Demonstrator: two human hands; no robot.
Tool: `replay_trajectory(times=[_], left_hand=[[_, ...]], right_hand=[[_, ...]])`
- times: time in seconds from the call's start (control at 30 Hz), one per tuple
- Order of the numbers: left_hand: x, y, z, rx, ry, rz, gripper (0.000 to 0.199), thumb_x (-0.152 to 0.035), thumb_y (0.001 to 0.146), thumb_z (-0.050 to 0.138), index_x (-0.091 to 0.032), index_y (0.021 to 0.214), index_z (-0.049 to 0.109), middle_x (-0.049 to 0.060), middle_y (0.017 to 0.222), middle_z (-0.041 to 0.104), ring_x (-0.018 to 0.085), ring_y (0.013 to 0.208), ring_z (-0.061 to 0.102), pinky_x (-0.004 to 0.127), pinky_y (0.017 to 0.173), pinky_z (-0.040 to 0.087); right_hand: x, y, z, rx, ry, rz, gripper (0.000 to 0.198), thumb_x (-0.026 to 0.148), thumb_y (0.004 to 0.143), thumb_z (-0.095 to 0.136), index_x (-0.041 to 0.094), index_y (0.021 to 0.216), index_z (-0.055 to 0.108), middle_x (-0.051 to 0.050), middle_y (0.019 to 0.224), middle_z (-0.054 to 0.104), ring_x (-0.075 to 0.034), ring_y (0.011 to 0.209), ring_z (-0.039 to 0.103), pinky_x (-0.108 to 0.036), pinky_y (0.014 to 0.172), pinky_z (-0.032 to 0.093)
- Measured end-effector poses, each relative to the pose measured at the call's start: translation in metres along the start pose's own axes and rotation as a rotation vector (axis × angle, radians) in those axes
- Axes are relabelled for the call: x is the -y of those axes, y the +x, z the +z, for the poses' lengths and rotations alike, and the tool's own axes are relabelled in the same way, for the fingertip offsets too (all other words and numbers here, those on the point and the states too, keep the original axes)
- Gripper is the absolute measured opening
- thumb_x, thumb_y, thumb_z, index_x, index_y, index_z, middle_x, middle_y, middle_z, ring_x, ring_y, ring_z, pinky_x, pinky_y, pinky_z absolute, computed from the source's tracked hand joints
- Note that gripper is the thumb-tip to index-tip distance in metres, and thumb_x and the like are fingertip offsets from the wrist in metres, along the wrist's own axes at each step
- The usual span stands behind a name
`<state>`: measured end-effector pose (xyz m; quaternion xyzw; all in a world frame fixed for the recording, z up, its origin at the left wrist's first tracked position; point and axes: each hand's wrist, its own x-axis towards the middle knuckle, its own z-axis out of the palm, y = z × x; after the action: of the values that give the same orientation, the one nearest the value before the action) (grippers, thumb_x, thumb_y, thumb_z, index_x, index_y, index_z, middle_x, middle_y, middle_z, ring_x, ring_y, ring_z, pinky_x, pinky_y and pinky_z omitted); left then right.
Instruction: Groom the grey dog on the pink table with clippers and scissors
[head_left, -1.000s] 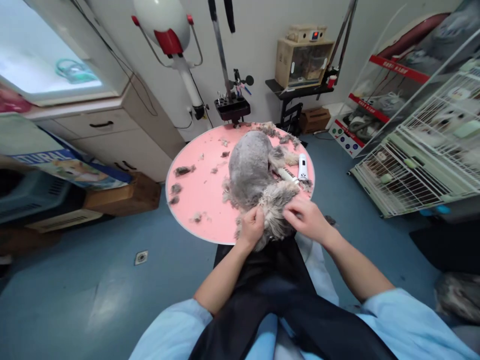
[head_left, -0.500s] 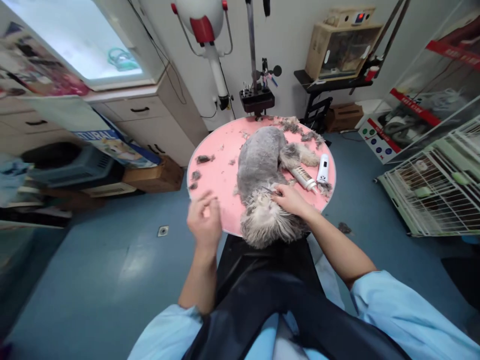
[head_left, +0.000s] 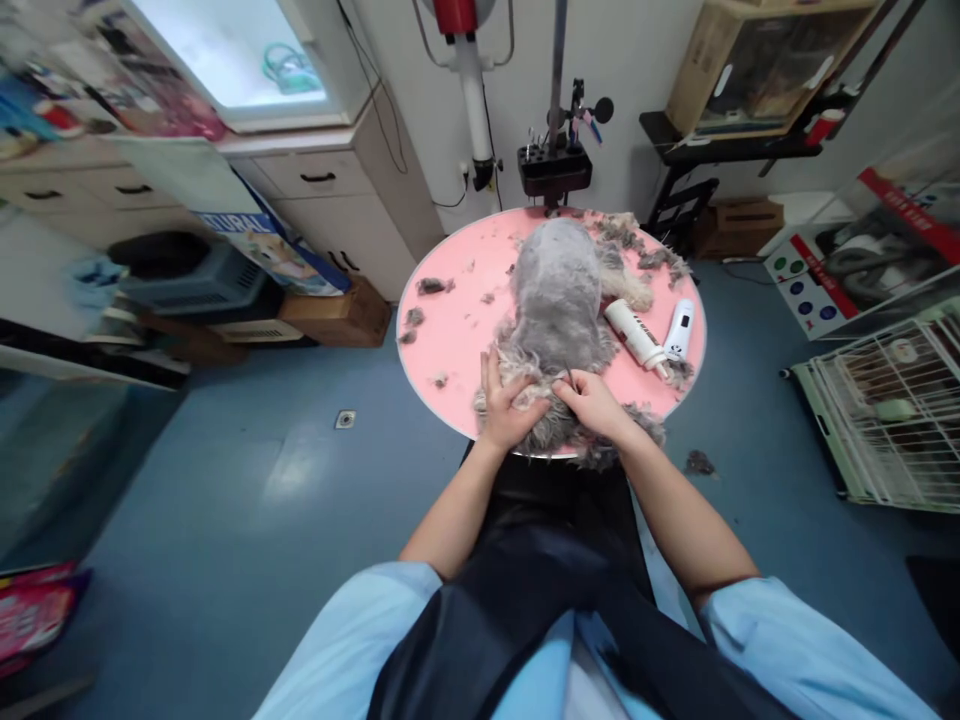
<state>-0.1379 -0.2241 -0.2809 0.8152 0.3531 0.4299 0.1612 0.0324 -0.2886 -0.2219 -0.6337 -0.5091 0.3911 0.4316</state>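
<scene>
A grey dog (head_left: 559, 290) with a close-clipped back lies on the round pink grooming table (head_left: 450, 370), its shaggy head (head_left: 551, 425) at the near edge. Spread over the left side of the head fur is my left hand (head_left: 510, 405), open and lying flat on it. My right hand (head_left: 596, 405) is closed at the right side of the head, its fingers pinched round a slim dark metal tool (head_left: 571, 380). Most of that tool is hidden, so its kind is unclear. Right of the dog lie a white squeeze bottle (head_left: 636, 335) and a white hair clipper (head_left: 679, 330).
Loose fur tufts (head_left: 433, 286) are scattered on the table. A tool holder (head_left: 553, 168) on a post and a dryer arm (head_left: 472, 100) stand behind it. A wire cage (head_left: 900, 400) is at right; cabinets (head_left: 322, 180) and a pet carrier (head_left: 195, 290) are at left.
My left hand has come from beside the table onto the dog's head. The head's pose has changed, and my right hand still pinches the slim tool. The view has shifted.
</scene>
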Motion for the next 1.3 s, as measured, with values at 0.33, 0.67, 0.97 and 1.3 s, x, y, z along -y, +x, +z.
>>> replay_trajectory(times=[0.33, 0.67, 0.97, 1.3], left_hand=[[-0.051, 0.040, -0.024, 0.234, 0.025, -0.071, 0.038, -0.043, 0.082, 0.068, -0.020, 0.111, 0.073, 0.010, 0.110, 0.051, 0.026, 0.113, 0.054, 0.042, 0.100, 0.048], [-0.066, 0.044, -0.030, 0.480, 0.171, -0.109, 0.044, -0.055, 0.070, 0.076, -0.024, 0.101, 0.074, 0.006, 0.095, 0.049, 0.019, 0.080, 0.057, 0.030, 0.070, 0.053], [-0.031, 0.028, -0.035, 0.344, 0.114, 0.001, 0.048, -0.053, 0.072, 0.076, -0.023, 0.109, 0.073, 0.010, 0.112, 0.048, 0.026, 0.107, 0.056, 0.039, 0.089, 0.054], [-0.022, 0.006, -0.015, 0.187, 0.074, -0.101, 0.036, -0.033, 0.080, 0.070, -0.017, 0.112, 0.069, 0.015, 0.138, 0.037, 0.035, 0.140, 0.034, 0.053, 0.111, 0.039]], right_hand=[[-0.008, -0.010, -0.004, -0.175, 0.077, 0.039, 0.037, 0.057, 0.078, 0.050, 0.022, 0.067, 0.046, 0.004, 0.062, 0.046, -0.013, 0.060, 0.042, -0.026, 0.059, 0.038], [0.005, -0.030, -0.025, -0.353, -0.231, -0.254, 0.013, 0.030, 0.084, 0.062, 0.020, 0.091, 0.067, -0.005, 0.089, 0.066, -0.018, 0.075, 0.057, -0.033, 0.076, 0.047], [0.006, 0.001, -0.006, -0.038, -0.276, -0.242, 0.009, 0.014, 0.081, 0.064, 0.018, 0.080, 0.072, -0.004, 0.082, 0.068, -0.016, 0.078, 0.062, -0.029, 0.074, 0.046], [0.009, 0.011, 0.003, -0.055, -0.139, -0.088, 0.011, 0.020, 0.076, 0.060, 0.017, 0.085, 0.066, 0.002, 0.074, 0.064, -0.013, 0.068, 0.055, -0.026, 0.067, 0.042]])
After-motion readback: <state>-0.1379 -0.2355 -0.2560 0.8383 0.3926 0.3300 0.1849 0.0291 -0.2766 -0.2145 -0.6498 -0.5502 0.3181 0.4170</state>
